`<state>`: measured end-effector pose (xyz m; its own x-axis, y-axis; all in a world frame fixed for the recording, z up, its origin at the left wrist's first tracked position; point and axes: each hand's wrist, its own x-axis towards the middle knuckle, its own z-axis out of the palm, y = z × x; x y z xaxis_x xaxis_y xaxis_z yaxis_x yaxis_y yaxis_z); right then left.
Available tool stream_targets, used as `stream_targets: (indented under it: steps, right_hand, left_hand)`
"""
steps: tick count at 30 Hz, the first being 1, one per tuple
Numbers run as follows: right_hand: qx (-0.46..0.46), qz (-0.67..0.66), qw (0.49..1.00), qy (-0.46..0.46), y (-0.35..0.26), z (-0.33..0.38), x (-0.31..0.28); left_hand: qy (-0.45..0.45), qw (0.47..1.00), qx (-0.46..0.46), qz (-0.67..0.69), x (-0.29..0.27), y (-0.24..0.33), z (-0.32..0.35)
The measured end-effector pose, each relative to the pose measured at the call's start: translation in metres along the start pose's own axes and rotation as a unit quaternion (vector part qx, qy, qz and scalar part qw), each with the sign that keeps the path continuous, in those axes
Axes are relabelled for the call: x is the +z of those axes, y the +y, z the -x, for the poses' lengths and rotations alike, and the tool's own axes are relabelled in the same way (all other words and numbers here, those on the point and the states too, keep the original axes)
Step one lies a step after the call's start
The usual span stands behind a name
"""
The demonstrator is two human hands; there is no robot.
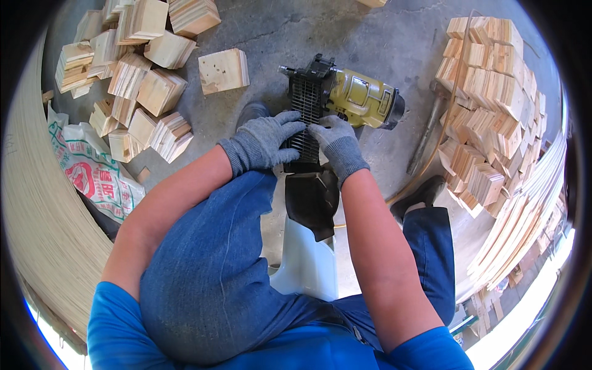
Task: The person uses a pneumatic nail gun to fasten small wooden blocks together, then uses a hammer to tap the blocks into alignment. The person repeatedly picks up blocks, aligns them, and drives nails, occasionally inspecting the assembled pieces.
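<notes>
A yellow-and-black nail gun (pixel 361 98) lies on its side ahead of me, its yellow cylinder pointing right. A strip of nails (pixel 304 98) runs like rungs along its black slotted part. My left hand (pixel 265 139), in a grey knit glove, rests over the left side of the strip, fingers and thumb spread apart. My right hand (pixel 336 139), gloved alike, has its thumb and fingertips closed at the strip's right edge; the exact grip is partly hidden. Toward me, below the slotted part, sits a black rounded cover (pixel 312 203).
Stacked plywood blocks (pixel 487 105) stand at the right, with a hammer (pixel 428 126) and a yellowish hose (pixel 455 92) beside them. More blocks (pixel 142 74) lie at left, one single block (pixel 223 71) apart. A printed sack (pixel 92 166) lies at left. A whitish stool (pixel 308 259) is below me.
</notes>
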<state>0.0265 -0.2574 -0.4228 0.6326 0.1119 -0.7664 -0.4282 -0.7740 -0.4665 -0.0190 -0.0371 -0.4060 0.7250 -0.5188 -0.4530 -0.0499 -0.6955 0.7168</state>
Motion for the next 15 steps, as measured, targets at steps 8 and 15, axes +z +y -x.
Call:
stream_targets:
  steps: [8, 15]
  right_hand:
    - [0.025, -0.090, 0.995, 0.032, 0.007, -0.007, 0.013]
    - [0.054, -0.127, 0.990, 0.011, -0.002, -0.006, 0.009]
  left_hand:
    - [0.009, 1.000, 0.011, 0.014, 0.003, -0.005, -0.001]
    - [0.030, 0.999, 0.025, 0.036, 0.004, -0.007, 0.000]
